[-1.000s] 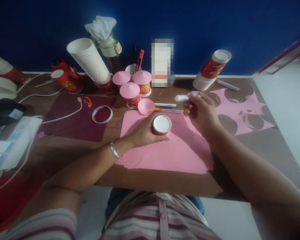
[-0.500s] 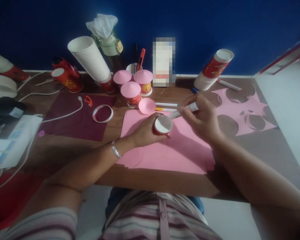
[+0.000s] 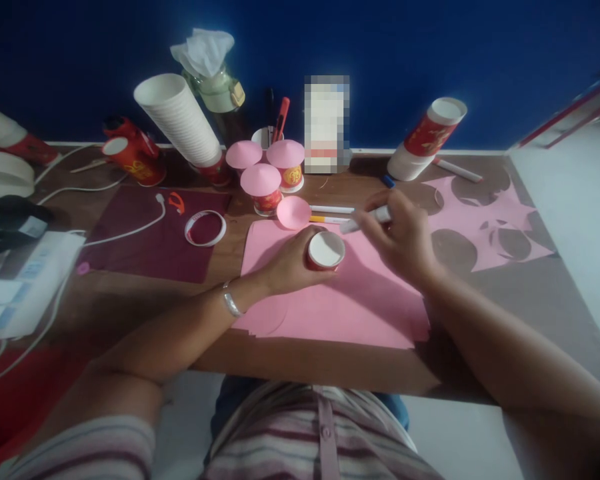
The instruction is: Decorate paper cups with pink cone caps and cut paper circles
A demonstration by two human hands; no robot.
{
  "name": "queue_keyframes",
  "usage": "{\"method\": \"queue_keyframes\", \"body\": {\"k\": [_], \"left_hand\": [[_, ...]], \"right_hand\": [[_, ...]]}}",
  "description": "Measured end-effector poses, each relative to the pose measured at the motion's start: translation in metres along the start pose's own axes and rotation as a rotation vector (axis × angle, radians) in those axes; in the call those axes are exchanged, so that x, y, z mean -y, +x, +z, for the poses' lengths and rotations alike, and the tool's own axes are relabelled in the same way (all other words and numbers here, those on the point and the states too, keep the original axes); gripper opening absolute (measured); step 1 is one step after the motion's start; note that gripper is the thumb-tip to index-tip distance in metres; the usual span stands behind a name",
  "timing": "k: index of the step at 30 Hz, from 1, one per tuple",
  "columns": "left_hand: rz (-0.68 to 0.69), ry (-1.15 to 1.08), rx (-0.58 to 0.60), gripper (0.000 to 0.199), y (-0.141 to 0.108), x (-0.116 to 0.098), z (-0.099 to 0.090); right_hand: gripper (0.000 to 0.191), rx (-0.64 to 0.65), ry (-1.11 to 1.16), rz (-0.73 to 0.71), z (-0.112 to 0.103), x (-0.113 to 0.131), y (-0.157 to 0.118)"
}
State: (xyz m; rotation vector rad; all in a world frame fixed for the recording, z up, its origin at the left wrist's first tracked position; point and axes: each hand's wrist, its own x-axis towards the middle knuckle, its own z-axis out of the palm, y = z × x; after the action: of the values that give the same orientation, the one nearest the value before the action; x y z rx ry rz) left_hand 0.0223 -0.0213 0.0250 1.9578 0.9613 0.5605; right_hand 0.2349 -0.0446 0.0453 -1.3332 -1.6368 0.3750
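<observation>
Gripping the cup [image 3: 326, 251] in your left hand [image 3: 294, 263], paper [image 3: 375, 320] beneath it, you pinch the tube [image 3: 351, 223] in your right hand [image 3: 405, 232], its end now swung round beside the cup, which seems within reach.

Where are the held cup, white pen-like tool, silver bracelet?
Held cup [image 3: 326, 251]: head view, on its white upward-facing end.
White pen-like tool [image 3: 351, 226]: head view, on its end nearer the cup.
Silver bracelet [image 3: 231, 303]: head view, on its band.
</observation>
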Motion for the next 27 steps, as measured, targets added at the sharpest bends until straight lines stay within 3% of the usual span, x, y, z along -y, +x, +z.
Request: {"method": "queue_keyframes", "body": {"k": [3, 6, 10, 12, 15, 19, 24, 27], "left_hand": [[0.094, -0.086, 0.012, 0.072, 0.001, 0.007, 0.000], [0.220, -0.264, -0.011, 0.085, 0.004, 0.017, -0.002], [0.364, -0.364, -0.228, 0.083, 0.003, 0.018, -0.015], [0.412, -0.340, -0.321, 0.076, 0.001, 0.010, -0.023], [0.443, -0.297, -0.316, 0.065, -0.005, -0.012, -0.029], [0.484, -0.195, -0.348, 0.037, -0.008, -0.032, -0.027], [0.524, -0.175, -0.425, 0.031, -0.008, -0.033, -0.021], [0.442, -0.269, -0.432, 0.029, -0.008, -0.032, -0.018]], "right_hand": [[0.030, -0.021, 0.428, 0.203, 0.001, -0.004, 0.005], [0.035, 0.052, 0.782, 0.330, 0.002, -0.003, 0.008], [0.027, 0.150, 0.982, 0.407, 0.001, 0.010, 0.007], [0.024, 0.196, 1.040, 0.419, 0.000, 0.020, 0.003], [0.024, 0.290, 1.081, 0.419, 0.002, 0.033, -0.005], [0.033, 0.377, 1.019, 0.409, 0.006, 0.039, -0.015], [0.034, 0.277, 1.006, 0.455, 0.010, 0.040, -0.019], [0.027, 0.148, 0.898, 0.376, 0.013, 0.039, -0.022]]}}
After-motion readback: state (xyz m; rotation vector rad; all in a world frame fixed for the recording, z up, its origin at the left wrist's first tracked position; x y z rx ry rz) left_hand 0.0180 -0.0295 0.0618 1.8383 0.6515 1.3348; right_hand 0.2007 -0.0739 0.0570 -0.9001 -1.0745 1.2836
